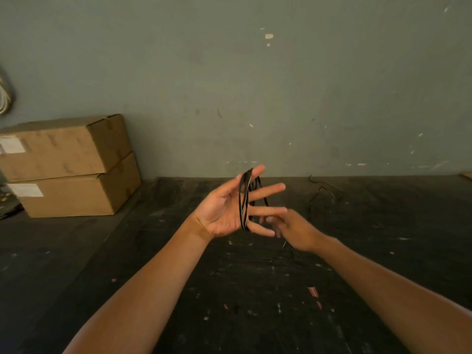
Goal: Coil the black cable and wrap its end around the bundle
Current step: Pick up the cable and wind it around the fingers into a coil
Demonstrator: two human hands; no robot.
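Dark, scratched table (pixel 229 290) fills the near part of our view. Above it our left hand (pixel 224 210) is open, palm up, fingers spread, and the black cable (pixel 244 200) loops several times around these fingers. Our right hand (pixel 293 231) is just beside it, fingers half curled and blurred; we cannot tell if it pinches the strand. We judge the cable thin, light and limp, so the loops may slip off; we should take it near the loops. Farther, the loose cable tail (pixel 324 192) lies on the table. Two stacked cardboard boxes (pixel 69 164) stand far left by the wall (pixel 229 85), not in the way.
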